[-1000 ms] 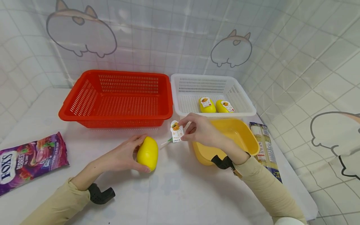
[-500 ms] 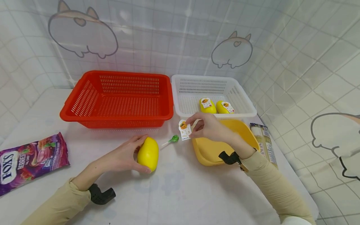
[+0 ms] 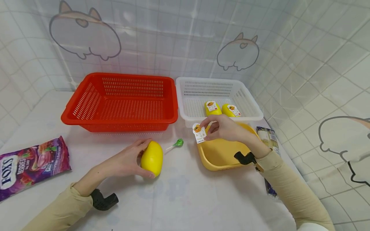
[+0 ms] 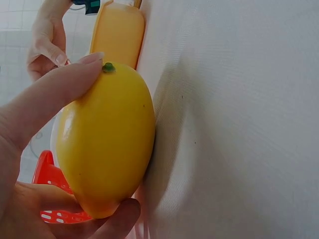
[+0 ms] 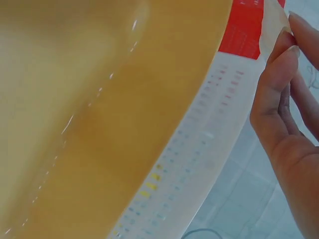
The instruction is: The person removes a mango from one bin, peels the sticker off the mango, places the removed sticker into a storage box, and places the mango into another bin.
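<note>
On the white table, my left hand (image 3: 122, 162) grips a smooth yellow mango (image 3: 152, 158) between thumb and fingers. The left wrist view shows the mango's (image 4: 109, 144) green stem nub at one end and the fingertips round the other. My right hand (image 3: 224, 128) pinches a white sticker label (image 3: 199, 133) printed with a mango picture, over the left rim of the yellow tub (image 3: 206, 163). Thumb and fingertips hold the label's (image 5: 273, 30) edge in the right wrist view. Two labelled mangoes (image 3: 213, 108) lie in the white basket (image 3: 193, 117).
A red basket (image 3: 121, 122) stands at the back left, beside the white one. A green lollipop (image 3: 179, 142) lies right of the mango. A purple Fox's candy bag (image 3: 34, 165) is at far left. A clear-windowed packet (image 3: 267, 136) lies right, partly behind my right arm.
My right hand has moved right with the label, from beside the lollipop to the yellow tub's rim. The lollipop's green head is uncovered. My left hand and its mango stay put.
</note>
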The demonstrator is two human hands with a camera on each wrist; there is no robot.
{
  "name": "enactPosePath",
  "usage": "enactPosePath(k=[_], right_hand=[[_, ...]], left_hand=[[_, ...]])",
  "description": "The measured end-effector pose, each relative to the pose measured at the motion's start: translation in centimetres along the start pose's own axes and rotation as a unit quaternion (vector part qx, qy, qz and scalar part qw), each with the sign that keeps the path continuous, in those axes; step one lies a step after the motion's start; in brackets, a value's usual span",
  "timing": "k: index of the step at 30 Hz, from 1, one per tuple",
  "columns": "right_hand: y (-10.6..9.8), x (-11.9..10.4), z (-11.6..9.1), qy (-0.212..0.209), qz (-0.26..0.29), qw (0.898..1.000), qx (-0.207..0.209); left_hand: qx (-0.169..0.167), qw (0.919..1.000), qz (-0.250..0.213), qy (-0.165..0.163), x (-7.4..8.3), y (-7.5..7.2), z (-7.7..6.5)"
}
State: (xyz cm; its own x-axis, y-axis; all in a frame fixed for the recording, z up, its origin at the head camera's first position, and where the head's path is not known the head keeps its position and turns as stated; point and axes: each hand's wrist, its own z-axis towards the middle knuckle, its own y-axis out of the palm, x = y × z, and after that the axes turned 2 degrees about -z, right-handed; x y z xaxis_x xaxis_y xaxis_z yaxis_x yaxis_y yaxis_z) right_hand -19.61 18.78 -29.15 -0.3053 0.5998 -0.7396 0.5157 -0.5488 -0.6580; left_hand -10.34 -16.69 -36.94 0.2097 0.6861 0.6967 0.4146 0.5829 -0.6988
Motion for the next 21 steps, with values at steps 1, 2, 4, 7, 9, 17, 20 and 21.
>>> enactPosePath(k=[1,2,4,7,9,17,20,21], right_hand=[[-0.1,0.1,0.0,0.001,-0.002,1.0,0.0],[-0.3,0.2,-0.1,0.003,-0.005,1.0,-0.001],[-0.5,0.4,-0.1,0.006,-0.007,1.0,-0.003],[-0.8,0.7,-0.2,0.013,-0.01,1.0,-0.009],[-0.9,0.9,-0.3,0.016,-0.008,1.0,-0.013],[-1.2,1.5,-0.5,0.02,-0.005,0.999,-0.026],[-1.3,1.8,-0.6,0.02,-0.007,0.999,-0.032],[-1.3,1.9,-0.6,0.021,-0.008,0.999,-0.034]], left_hand=[[0.0,1.0,0.0,0.0,0.0,0.0,0.0],[0.0,1.0,0.001,0.0,0.0,0.0,0.0],[0.0,1.0,0.0,-0.001,0.0,0.0,0.0],[-0.001,1.0,0.0,-0.002,0.0,-0.1,0.0],[-0.001,1.0,0.0,-0.004,0.0,-0.1,0.0],[0.0,1.0,-0.001,0.001,0.1,-0.1,0.0],[-0.001,1.0,-0.001,0.0,0.1,-0.1,0.0],[-0.001,1.0,-0.001,-0.001,0.1,-0.1,0.0]])
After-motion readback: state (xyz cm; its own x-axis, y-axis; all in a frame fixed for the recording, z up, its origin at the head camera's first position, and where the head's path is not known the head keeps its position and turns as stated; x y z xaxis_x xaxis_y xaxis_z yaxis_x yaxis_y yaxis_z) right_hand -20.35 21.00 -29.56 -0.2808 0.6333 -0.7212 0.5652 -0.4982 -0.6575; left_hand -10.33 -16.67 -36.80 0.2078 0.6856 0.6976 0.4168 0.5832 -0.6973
